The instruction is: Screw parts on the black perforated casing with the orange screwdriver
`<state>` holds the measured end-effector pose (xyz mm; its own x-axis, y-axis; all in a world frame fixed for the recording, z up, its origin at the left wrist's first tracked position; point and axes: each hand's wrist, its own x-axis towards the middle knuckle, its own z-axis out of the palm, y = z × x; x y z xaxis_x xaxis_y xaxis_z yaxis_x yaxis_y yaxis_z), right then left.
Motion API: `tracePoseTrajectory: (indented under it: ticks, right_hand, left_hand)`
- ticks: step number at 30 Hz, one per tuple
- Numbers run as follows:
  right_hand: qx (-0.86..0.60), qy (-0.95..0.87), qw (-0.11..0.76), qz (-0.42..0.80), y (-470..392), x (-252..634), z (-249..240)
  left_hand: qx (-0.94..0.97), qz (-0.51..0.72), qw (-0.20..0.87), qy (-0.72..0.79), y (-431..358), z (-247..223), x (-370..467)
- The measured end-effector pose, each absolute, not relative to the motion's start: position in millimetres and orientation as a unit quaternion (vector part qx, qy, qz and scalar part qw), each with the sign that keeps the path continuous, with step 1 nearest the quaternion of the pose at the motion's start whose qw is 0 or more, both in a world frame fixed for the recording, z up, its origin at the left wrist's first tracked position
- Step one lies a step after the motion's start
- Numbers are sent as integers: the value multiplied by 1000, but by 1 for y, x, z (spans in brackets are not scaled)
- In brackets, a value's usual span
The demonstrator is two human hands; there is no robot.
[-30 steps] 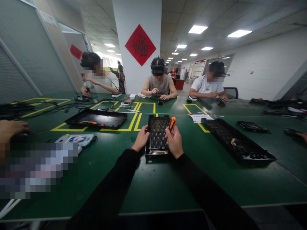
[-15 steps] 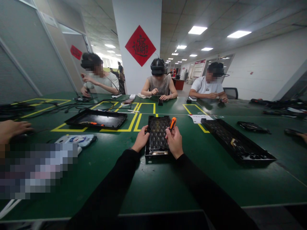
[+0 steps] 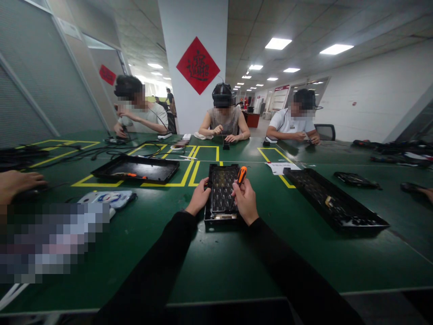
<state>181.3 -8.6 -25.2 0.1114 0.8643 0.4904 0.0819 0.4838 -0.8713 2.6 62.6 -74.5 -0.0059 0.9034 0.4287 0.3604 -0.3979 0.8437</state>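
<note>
A black rectangular case stands on the green table in front of me, with rows of small metallic-looking parts inside. At its near end lies a pale strip. My left hand is closed on the case's left edge, thumb on the rim. In my right hand is a screwdriver with an orange and black handle, held upright and tilted a little over the right side of the case. Its shaft points down into the case; the tip is too small to make out.
Left of the case is a black tray with an orange-handled tool; a long black tray with small parts lies right. A phone in a pale case sits near a neighbour's hand. Several people work around the table.
The screwdriver's handle has shifted very slightly left and down as my right fingers moved on it. My left hand and the case have stayed put.
</note>
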Motion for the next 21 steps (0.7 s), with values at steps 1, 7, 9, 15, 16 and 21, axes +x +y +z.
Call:
tracePoseTrajectory:
  ticks: [1,7,9,15,16,21]
  right_hand:
    - [-402,-592,626,310,-9,182,-25]
    - [-390,-602,620,317,-11,181,-23]
    - [-376,-601,623,330,-11,180,-23]
    - [-367,-607,616,343,-13,180,-21]
    - [-370,-609,615,339,-13,181,-21]
    - [-378,-612,609,334,-13,182,-21]
  left_hand:
    - [654,521,261,482,62,-75,3]
    - [651,520,266,485,61,-74,3]
    - [649,519,270,487,61,-73,3]
    - [649,518,270,488,61,-73,3]
    - [650,518,268,488,61,-73,3]
    - [659,514,252,488,63,-75,3]
